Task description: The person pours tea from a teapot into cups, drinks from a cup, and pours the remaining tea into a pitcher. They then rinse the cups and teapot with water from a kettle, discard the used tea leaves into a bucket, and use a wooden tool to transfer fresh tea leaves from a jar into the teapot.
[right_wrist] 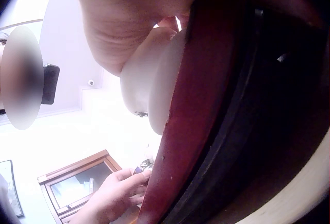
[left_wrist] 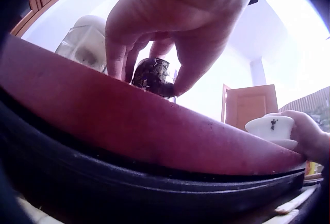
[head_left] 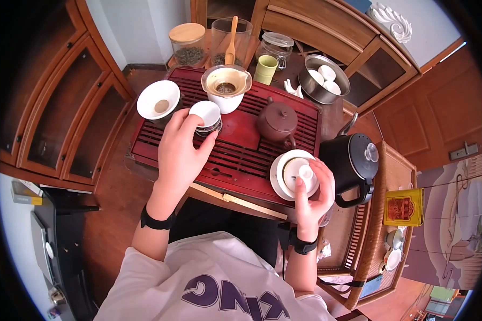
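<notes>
My left hand [head_left: 179, 144] grips a small cup [head_left: 205, 112] by its sides, thumb and fingers around it over the tea tray [head_left: 241, 131]. Its inside is white; the left wrist view shows a dark mottled outer wall [left_wrist: 150, 74] between the fingers. On the tray's near right corner stands a white lidded gaiwan [left_wrist: 268, 127] on a saucer. My right hand [head_left: 318, 195] is at this gaiwan, thumb and fingers pinching the knob of its lid [head_left: 305, 172]. From the right wrist, that hand hides most of the lid.
A brown clay teapot [head_left: 277, 122], a white pitcher with a strainer [head_left: 226, 88] and a white bowl [head_left: 158, 100] stand on the tray. A black kettle [head_left: 351, 160] is close right of my right hand. Behind are tea jars [head_left: 189, 53] and a metal bowl [head_left: 318, 93] of white cups.
</notes>
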Tool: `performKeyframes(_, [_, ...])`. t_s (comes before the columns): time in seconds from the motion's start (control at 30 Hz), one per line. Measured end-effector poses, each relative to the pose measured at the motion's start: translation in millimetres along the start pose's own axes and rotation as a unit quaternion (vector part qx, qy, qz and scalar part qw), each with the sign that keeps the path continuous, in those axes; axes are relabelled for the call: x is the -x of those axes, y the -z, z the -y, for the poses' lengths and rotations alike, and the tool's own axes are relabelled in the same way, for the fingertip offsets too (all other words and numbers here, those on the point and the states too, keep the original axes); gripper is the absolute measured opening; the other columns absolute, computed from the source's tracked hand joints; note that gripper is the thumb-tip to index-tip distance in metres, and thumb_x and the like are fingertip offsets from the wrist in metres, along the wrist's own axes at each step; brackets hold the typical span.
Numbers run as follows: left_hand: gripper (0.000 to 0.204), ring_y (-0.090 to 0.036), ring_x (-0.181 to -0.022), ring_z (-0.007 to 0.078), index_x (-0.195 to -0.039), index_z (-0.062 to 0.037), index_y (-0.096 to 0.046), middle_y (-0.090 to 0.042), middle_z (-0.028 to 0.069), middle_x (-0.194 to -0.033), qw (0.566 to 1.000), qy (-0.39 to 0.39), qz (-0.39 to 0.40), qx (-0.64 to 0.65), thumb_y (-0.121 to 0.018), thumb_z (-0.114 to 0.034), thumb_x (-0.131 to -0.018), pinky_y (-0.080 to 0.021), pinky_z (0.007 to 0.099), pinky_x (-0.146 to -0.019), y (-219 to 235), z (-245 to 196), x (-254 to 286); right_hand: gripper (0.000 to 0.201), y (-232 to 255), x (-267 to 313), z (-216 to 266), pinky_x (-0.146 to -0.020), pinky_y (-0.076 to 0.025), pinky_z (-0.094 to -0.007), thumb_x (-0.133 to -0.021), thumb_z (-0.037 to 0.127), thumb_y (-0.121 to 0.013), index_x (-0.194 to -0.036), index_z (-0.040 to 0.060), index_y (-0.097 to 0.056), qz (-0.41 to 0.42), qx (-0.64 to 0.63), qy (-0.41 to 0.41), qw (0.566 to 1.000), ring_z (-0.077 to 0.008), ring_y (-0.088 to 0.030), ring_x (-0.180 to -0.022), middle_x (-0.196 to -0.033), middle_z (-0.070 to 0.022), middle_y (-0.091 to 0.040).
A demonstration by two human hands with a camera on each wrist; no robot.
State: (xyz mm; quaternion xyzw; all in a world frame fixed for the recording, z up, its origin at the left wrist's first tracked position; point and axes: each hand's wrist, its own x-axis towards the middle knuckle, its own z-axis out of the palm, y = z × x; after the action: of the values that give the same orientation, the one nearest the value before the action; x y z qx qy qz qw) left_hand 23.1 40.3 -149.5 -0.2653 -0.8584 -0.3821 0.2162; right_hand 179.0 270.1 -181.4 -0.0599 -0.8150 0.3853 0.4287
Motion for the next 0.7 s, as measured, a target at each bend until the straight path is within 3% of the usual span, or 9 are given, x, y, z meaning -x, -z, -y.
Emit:
performKeyframes(0.13, [0.030, -0.064, -0.101, 0.0344, -0.100, -0.0044, -0.060, -0.062, 0.0138, -0.113, 0.999, 0.023, 0.047, 0.006, -0.081, -0.016, -0.082, -0.053, 0.0408, -0.083, -1.8, -1.8, 5.0, 0.032, -0.1, -0.1, -0.3, -0.102, -0.047, -0.0470, -0.080, 0.007, -0.075, -0.110, -0.0001, -0.067, 0.001, 0.003, 0.002, 1.000, -0.0362, -0.062, -0.115, -0.116, -0.0177, -0.067])
performKeyframes(0.3, [0.035, -0.064, -0.100, 0.0347, -0.105, -0.0050, -0.062, -0.062, 0.0134, -0.114, 0.999, -0.005, 0.043, -0.009, -0.082, -0.022, -0.082, -0.054, 0.0421, -0.083, -1.7, -4.6, 3.7, 0.032, 0.2, -0.1, 1.0, -0.102, -0.047, -0.0467, -0.079, 0.006, -0.075, -0.110, -0.0002, -0.067, 0.001, 0.000, -0.001, 1.000, -0.0362, -0.062, -0.115, -0.116, -0.0176, -0.067])
performKeyframes(0.4, [0.036, -0.064, -0.104, 0.0348, -0.105, -0.0054, -0.063, -0.062, 0.0148, -0.119, 0.999, -0.041, -0.014, -0.031, -0.083, -0.023, -0.081, -0.054, 0.0415, -0.086, -1.2, -7.9, 3.3, 0.032, 0.8, -0.3, 0.9, -0.102, -0.047, -0.0465, -0.079, 0.006, -0.075, -0.110, -0.0002, -0.067, 0.002, 0.005, 0.001, 1.000, -0.0362, -0.062, -0.115, -0.116, -0.0177, -0.067])
performKeyframes(0.5, [0.032, -0.061, -0.115, 0.0366, -0.103, -0.0024, -0.063, -0.059, 0.0181, -0.129, 0.999, -0.048, -0.008, -0.012, -0.082, -0.010, -0.079, -0.051, 0.0427, -0.097, 12.6, -10.3, 10.8, 0.032, -0.2, 0.3, -0.7, -0.102, -0.047, -0.0464, -0.079, 0.005, -0.075, -0.110, -0.0003, -0.067, 0.002, 0.006, 0.003, 1.000, -0.0362, -0.062, -0.115, -0.116, -0.0177, -0.067])
performKeyframes(0.57, [0.031, -0.062, -0.110, 0.0373, -0.102, -0.0036, -0.066, -0.059, 0.0192, -0.129, 0.963, -0.228, -0.141, -0.039, -0.083, -0.010, -0.077, -0.054, 0.0430, -0.090, 25.9, 1.0, 17.4, 0.032, -0.1, -0.6, -0.9, -0.102, -0.048, -0.0464, -0.079, 0.005, -0.075, -0.110, -0.0003, -0.067, -0.001, 0.005, 0.003, 1.000, -0.0363, -0.062, -0.115, -0.116, -0.0177, -0.067])
performKeyframes(0.6, [0.037, -0.059, -0.117, 0.0366, -0.109, -0.0035, -0.064, -0.056, 0.0193, -0.134, 0.962, -0.215, -0.159, -0.051, -0.081, -0.003, -0.075, -0.051, 0.0439, -0.096, 31.3, 7.3, 21.8, 0.032, 0.0, -1.3, 0.6, -0.102, -0.047, -0.0465, -0.079, 0.005, -0.075, -0.110, -0.0003, -0.067, 0.000, 0.006, 0.002, 1.000, -0.0362, -0.062, -0.115, -0.116, -0.0177, -0.067])
performKeyframes(0.67, [0.060, -0.054, -0.125, 0.0359, -0.128, -0.0045, -0.056, -0.048, 0.0202, -0.144, 0.959, -0.153, -0.224, -0.083, -0.083, -0.003, -0.075, -0.046, 0.0439, -0.104, 38.0, 19.8, 14.9, 0.032, 0.3, 0.8, 1.2, -0.102, -0.047, -0.0465, -0.079, 0.005, -0.074, -0.110, -0.0003, -0.067, 0.002, 0.007, -0.002, 1.000, -0.0362, -0.062, -0.115, -0.116, -0.0177, -0.067])
performKeyframes(0.7, [0.073, -0.051, -0.128, 0.0365, -0.138, -0.0048, -0.048, -0.043, 0.0209, -0.148, 0.968, -0.102, -0.219, -0.074, -0.083, -0.003, -0.074, -0.044, 0.0444, -0.107, 40.4, 27.3, 10.6, 0.033, 0.5, 1.4, 0.1, -0.102, -0.047, -0.0465, -0.079, 0.005, -0.074, -0.110, -0.0003, -0.067, 0.002, 0.009, 0.000, 1.000, -0.0362, -0.062, -0.115, -0.116, -0.0178, -0.067])
